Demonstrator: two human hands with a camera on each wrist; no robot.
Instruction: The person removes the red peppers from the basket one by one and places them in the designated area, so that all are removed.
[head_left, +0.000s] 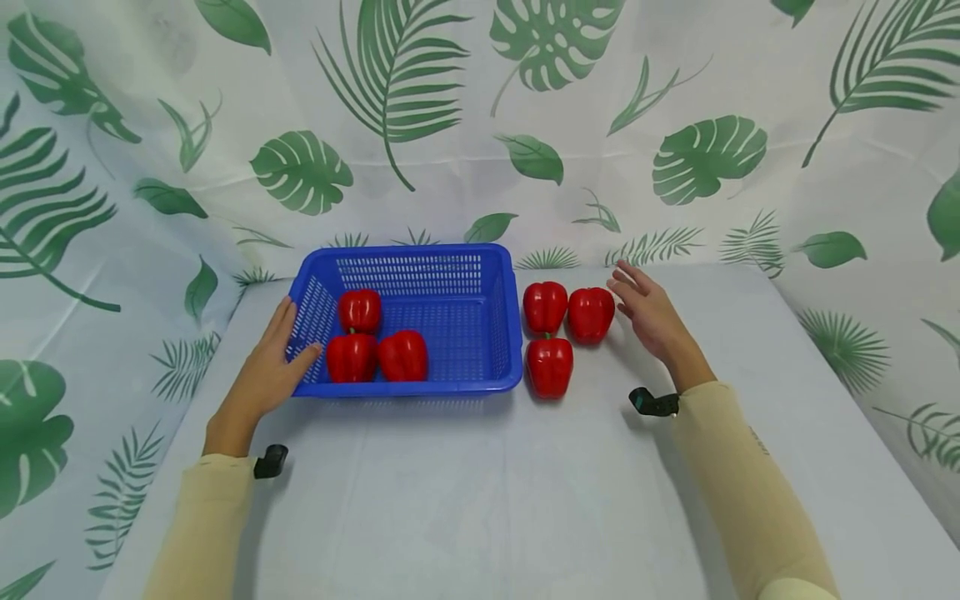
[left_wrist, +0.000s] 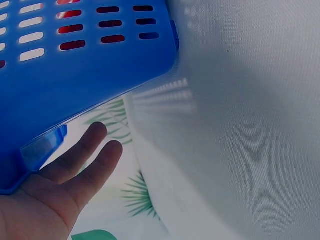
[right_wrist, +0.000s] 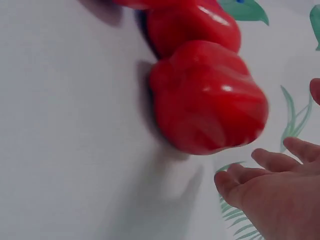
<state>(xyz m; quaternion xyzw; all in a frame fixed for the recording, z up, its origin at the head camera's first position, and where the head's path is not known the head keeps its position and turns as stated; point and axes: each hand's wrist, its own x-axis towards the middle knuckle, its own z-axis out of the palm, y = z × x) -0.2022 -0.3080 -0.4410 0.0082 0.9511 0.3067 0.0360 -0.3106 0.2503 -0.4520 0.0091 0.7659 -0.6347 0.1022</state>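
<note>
Along the near edge of my head view, the left sleeve (head_left: 198,533) and the right sleeve (head_left: 750,492), both beige, reach in over the white desk (head_left: 450,500), each with a small dark device at its wrist. Ahead of that, I have the left hand (head_left: 258,375) at the left end of the blue basket (head_left: 427,389), thumb lying over the rim. From the left wrist I see two of its fingers straight beside the slotted outer wall, not curled round it.

Just inside the front wall, toward the left, I count two red peppers side by side, the front-left pepper (head_left: 351,358) and the front-right pepper (head_left: 403,357). Outside, near the basket's front right corner, the front loose pepper (head_left: 550,367) rests on the desk.

Farther back, the inner rear pepper (head_left: 360,312) sits behind that front pair. Right of the basket stand the rear loose pepper (head_left: 545,307) and, just beside it, the rightmost pepper (head_left: 591,315). I see the right hand (head_left: 652,321) next to this last one, fingers spread and empty; my right wrist view shows a gap between them. Behind everything hangs a leaf-printed cloth (head_left: 442,200).
</note>
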